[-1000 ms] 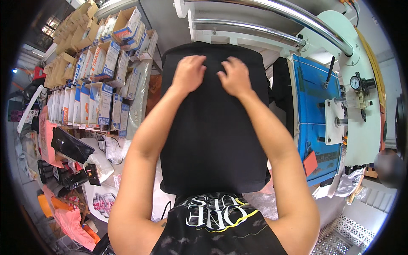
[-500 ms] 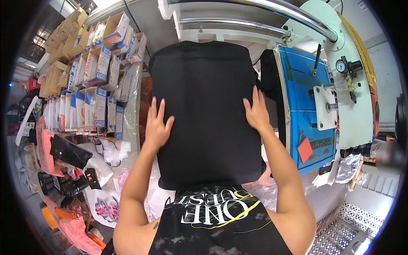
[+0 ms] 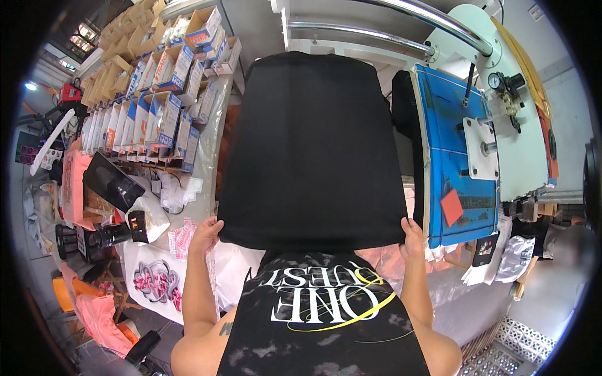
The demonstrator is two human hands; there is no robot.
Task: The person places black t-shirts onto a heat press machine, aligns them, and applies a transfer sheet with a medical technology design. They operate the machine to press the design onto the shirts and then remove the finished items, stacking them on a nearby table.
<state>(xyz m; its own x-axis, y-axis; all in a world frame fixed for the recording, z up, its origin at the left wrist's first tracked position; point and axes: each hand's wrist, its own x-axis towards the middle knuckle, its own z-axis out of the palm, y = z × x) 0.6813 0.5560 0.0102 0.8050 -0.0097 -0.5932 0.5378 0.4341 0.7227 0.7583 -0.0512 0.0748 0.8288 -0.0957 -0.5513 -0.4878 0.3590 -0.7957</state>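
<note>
A black shirt (image 3: 313, 150) lies spread flat and smooth over a broad board in front of me, its hem edge toward my body. My left hand (image 3: 209, 233) is closed on the near left corner of the cloth, thumb on top. At the near right corner my right hand (image 3: 411, 238) pinches the hem in the same way. Between the two hands the hem is drawn out wide and fairly straight. The board beneath is hidden by the cloth.
Right of the shirt stands a press machine with a blue plate (image 3: 461, 150), a red square patch (image 3: 451, 207) on it and a pressure gauge (image 3: 495, 80). Chrome bars (image 3: 360, 29) cross behind. Cardboard boxes (image 3: 166, 66) crowd the left table. A printed sheet (image 3: 157, 279) hangs near left.
Both hands have slid from the sides of the shirt down to its near corners and taken hold of the hem. The near edge is now pulled wider.
</note>
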